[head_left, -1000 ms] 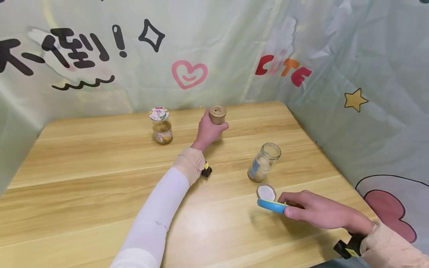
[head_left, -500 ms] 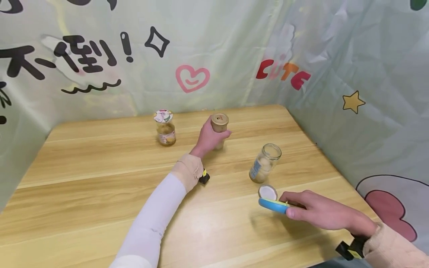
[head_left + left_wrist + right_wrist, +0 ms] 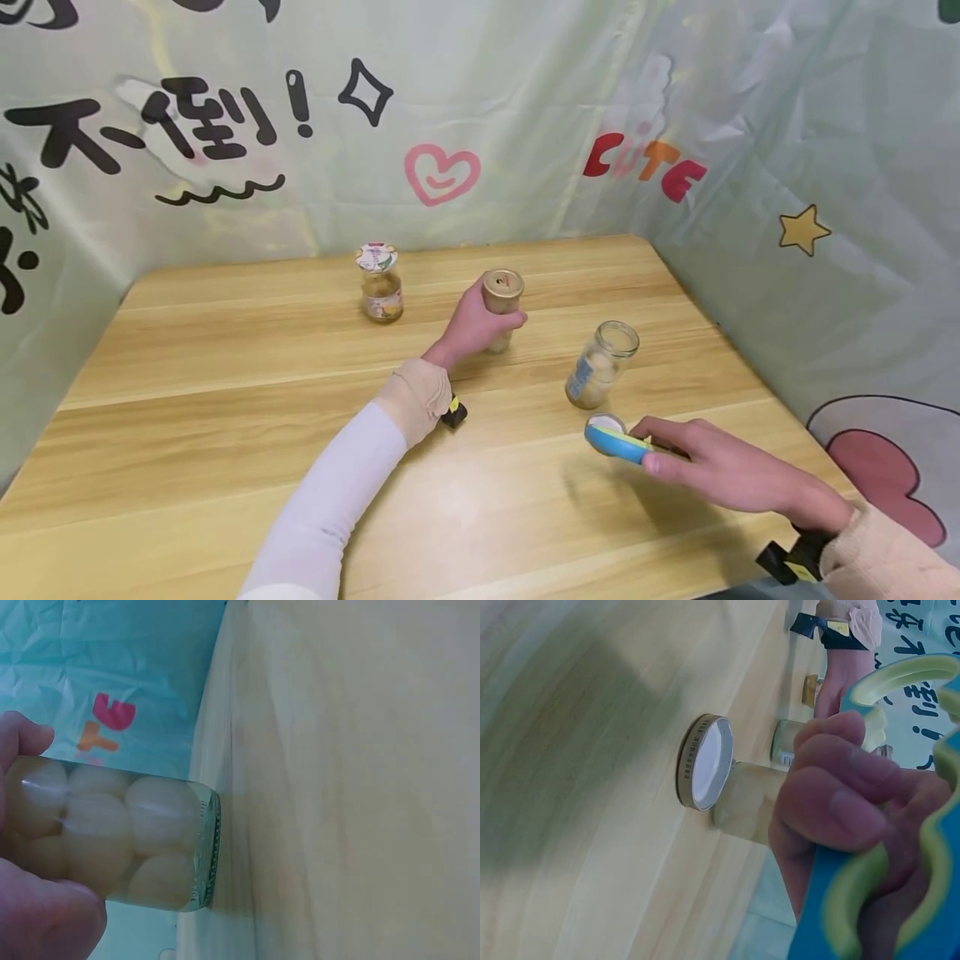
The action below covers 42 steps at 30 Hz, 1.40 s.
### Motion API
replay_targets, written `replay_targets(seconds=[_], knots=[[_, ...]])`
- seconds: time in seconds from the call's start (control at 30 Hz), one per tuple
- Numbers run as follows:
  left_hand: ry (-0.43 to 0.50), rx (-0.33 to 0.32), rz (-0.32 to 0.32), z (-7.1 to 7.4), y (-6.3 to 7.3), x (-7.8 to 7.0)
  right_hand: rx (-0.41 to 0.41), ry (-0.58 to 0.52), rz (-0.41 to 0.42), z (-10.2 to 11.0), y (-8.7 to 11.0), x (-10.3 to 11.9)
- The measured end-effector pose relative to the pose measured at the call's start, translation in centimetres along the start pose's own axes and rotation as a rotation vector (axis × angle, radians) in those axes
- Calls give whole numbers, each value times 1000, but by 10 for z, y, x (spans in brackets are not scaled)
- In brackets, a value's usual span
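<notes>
My left hand (image 3: 474, 323) grips a glass jar with a gold lid (image 3: 503, 285), thumb on one side. In the left wrist view this jar (image 3: 112, 832) shows pale round pieces packed inside, its base close over the table. My right hand (image 3: 716, 467) holds a blue and yellow-green jar opener (image 3: 618, 443), whose scalloped inner edges show in the right wrist view. Just beyond it lies a loose jar lid (image 3: 712, 761), white inside facing up. Behind that lid stands a lidless glass jar (image 3: 600, 367) with pale contents and a blue label.
Another jar (image 3: 381, 287) with a patterned white lid and amber contents stands at the back left. The wooden table (image 3: 225, 467) ends at a printed cloth backdrop (image 3: 525, 125) behind and on the right. A dark camera band sits on each wrist.
My left hand has brought the gold-lidded jar a little nearer to me. The jar opener has shifted slightly and now covers more of the loose lid. The head view has turned slightly.
</notes>
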<state>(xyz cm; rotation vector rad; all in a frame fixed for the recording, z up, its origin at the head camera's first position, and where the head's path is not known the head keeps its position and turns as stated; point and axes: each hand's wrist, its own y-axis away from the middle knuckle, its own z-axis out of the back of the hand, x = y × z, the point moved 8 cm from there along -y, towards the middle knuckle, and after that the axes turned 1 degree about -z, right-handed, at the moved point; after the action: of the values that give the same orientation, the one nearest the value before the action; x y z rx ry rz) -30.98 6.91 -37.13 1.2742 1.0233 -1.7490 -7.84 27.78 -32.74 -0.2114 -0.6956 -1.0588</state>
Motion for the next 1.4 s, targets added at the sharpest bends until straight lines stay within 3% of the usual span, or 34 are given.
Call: replay_targets(seconds=[0.37,0.7,1.0,1.4], knots=[[21,62,3,-10,18,0,-43,25,24,3,-3,7],[41,115,-8,-21,30,-4,-152,91,-65,10,-9,11],[34,117,-5,-20,40,-6,-182,170,-143,18,-20,19],[45,190,9,-29,58,-13,-260,296,-195,27,-34,41]])
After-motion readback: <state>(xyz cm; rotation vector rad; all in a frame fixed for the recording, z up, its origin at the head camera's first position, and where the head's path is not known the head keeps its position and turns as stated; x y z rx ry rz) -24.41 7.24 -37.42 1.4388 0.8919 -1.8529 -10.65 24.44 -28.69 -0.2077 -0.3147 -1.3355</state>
